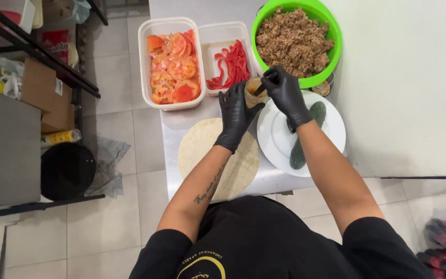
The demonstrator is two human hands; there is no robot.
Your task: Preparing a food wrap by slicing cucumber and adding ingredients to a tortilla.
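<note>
left hand (237, 114) grip wrapped around small jar (254, 92) of tan sauce, above counter (181, 129) by white plate (285, 135) | right hand (286, 94) grip pinching dark utensil (265, 85) dipped into jar | tortilla (202, 150) flat below left hand | cucumber (305, 139) on plate | green bowl (331, 46) of ground filling just behind

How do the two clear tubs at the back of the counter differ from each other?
The left tub is larger and filled nearly to the rim with round tomato slices. The right tub is smaller and mostly bare, with thin red pepper strips heaped along one side. The tomatoes are orange-red and pale; the strips are a deeper red. Both tubs are clear, rectangular, lidless and stand side by side.
</note>
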